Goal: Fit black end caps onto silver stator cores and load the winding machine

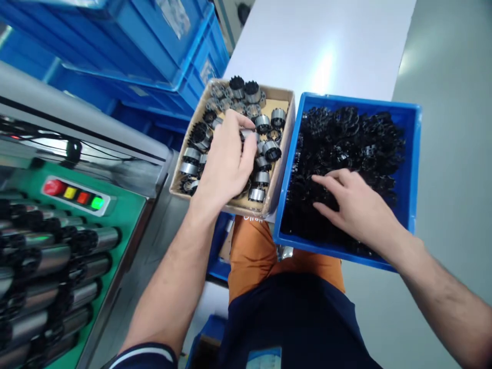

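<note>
My left hand (229, 156) is over a cardboard box (222, 206) of short silver metal cylinders with black toothed plastic ends. Its thumb and fingers close around one silver metal ring (248, 133), mostly hidden by the hand. Around it lie several similar cylinders, such as one silver-and-black cylinder (271, 150), some on their sides and some upright. My right hand (351, 205) reaches into a blue bin (413, 169) heaped with black plastic parts (346, 146). Thumb and forefinger are apart there, close to the black parts, with nothing visible between them.
A white table (307, 41) extends beyond both containers. To the left, a green machine panel (126, 205) carries a button strip (77, 196) and rows of metal cylinders (49, 261). Blue crates (146, 46) are stacked at the upper left. My legs are under the containers.
</note>
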The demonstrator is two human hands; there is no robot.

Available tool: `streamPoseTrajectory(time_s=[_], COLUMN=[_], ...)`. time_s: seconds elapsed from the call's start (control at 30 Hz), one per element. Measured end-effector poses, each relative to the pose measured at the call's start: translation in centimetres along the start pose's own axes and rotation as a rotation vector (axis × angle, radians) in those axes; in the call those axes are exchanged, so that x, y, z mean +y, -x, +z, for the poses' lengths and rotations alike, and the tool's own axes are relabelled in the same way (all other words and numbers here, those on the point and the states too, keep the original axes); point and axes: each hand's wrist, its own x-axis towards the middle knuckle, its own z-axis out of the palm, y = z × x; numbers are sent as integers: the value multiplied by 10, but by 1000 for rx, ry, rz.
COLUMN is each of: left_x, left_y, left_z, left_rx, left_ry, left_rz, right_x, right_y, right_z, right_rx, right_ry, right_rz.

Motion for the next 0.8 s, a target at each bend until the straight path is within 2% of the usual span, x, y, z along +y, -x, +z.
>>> streamPoseTrajectory(time_s=[0.07,0.13,0.23,0.33,0.43,0.53,0.6,0.7,0.8], left_x=[-19,-35,-55,-68,-74,-78,-80,-76,-61], left_y=[-32,-64,-115,-157,-177,-179,-171,-142,-104], left_z=[-4,-5,-2,6,15,16,10,-9,-26], left_rx=[-94,-67,57,-17,-85,-67,-30,-30,-171], left_ry=[-169,-250,-240,-271,-361,-403,-335,-217,-312], left_rz=[15,14,-5,-120,-155,-157,-170,-113,-64], right_x=[9,12,11,10,9,7,7,8,9], right_y=[-8,-13,-18,-19,-17,-14,-13,-13,-14], right_z=[11,21,27,28,28,29,29,30,31], right_rx=[-156,-218,-211,-213,-200,-178,-169,-163,-152], right_ry=[167,261,304,295,285,273,268,258,252], right_rz=[-43,-77,-96,-84,-61,-57,-71,-113,-197])
